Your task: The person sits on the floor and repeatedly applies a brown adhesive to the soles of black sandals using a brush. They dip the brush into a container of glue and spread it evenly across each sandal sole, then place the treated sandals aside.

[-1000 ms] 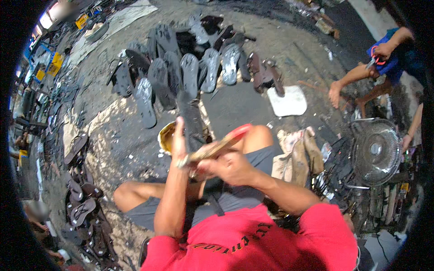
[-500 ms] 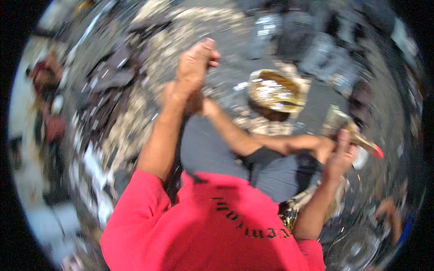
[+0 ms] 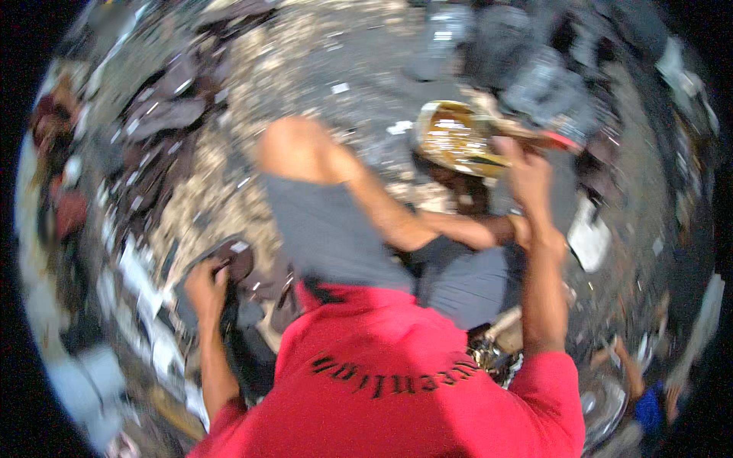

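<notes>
Our left hand [image 3: 205, 281] closes on a dark sandal [image 3: 229, 263] by the floor's left edge | right hand [image 3: 527, 179] grips a red-tipped tool [image 3: 546, 139] over the gold tin [image 3: 452, 137] | step: fetching sandal; next needs both brought together.

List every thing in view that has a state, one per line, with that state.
left hand: reached down to the person's left, closed on a dark sandal
dark sandal: gripped at its edge, low beside the hip
right hand: raised, closed on a stick tool
stick tool: held over the tin, red tip pointing right
round golden tin: open, on the ground
white scrap: lying flat on the ground
</notes>
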